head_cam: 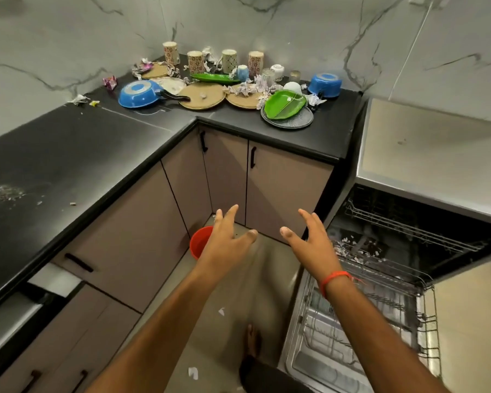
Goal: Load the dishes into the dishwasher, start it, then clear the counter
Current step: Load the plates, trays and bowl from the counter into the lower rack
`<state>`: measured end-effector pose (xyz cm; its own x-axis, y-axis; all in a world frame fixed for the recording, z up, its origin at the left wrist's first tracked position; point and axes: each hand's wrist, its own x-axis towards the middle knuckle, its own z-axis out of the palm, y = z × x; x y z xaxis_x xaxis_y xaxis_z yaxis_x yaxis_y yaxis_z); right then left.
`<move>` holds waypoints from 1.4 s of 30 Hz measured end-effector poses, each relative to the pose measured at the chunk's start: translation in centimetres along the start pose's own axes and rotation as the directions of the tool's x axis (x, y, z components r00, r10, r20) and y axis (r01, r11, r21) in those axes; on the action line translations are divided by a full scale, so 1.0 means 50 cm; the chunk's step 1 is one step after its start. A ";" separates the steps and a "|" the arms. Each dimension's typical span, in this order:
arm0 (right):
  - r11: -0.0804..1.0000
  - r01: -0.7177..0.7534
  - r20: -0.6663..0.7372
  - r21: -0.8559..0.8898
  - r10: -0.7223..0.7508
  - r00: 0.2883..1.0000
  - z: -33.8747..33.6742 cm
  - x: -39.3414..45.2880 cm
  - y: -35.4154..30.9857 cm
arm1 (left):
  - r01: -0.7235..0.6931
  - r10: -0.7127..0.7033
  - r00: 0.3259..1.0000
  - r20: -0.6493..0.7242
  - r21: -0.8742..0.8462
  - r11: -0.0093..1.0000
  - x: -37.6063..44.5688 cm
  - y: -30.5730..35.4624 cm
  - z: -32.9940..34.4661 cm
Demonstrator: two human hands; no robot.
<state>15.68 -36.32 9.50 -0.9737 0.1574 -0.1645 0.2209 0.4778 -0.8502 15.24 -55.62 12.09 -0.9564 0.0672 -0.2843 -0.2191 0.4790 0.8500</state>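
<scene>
- Left hand (pixel 226 241) and right hand (pixel 309 236): both out in front, fingers spread wide, holding nothing, side by side with a gap between.
- Dirty dishes sit well beyond both hands on the black stone worktop (pixel 68 154), bunched in the far corner.
- Green divided plastic plate (pixel 285 104) on a grey speckled round plate (pixel 288 119), beyond the right hand: likely light and slick; take both by the rim, lift as a stack or peel the top one.
- Blue metal frying pan (pixel 139 94), upside down, beyond the left hand: probably heavier; grab the black handle.
- Tan round flat plates (pixel 201 97) look stiff; pinch an edge.
- Patterned tall cups (pixel 195 62) and a small clear glass (pixel 268 76) at the back: fragile, grip round the body.
- Crumpled paper scraps (pixel 245 89) lie among the dishes and would get in the way of clean grabs.
- Open steel dishwasher (pixel 380 293) just right of the right hand, wire rack out, some scraps inside.
- Red plastic bucket (pixel 200 241) on the floor, partly hidden behind the left hand.
</scene>
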 end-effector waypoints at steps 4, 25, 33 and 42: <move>1.000 -0.022 0.000 0.007 0.022 1.000 0.020 0.077 -0.009 | -0.009 0.010 1.000 0.023 -0.012 1.000 0.078 0.000 -0.022; 0.996 -0.062 -0.072 0.064 0.066 0.995 -0.102 0.563 -0.076 | -0.010 0.005 0.991 0.136 0.039 0.999 0.562 0.179 -0.020; 0.992 -0.119 -0.073 0.035 0.121 0.990 -0.091 0.765 -0.086 | -0.046 0.034 0.981 0.191 0.057 0.997 0.819 0.230 -0.024; 0.949 -0.296 -0.164 0.108 0.311 0.936 -0.096 0.994 -0.106 | -0.122 0.094 0.976 0.198 0.138 0.983 1.098 0.281 -0.049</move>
<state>-33.61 -26.88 8.22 -0.8340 0.4375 -0.3361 0.4918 0.3136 -0.8123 -40.83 -47.35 9.49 -0.9155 0.2834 -0.2856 -0.0716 0.5837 0.8088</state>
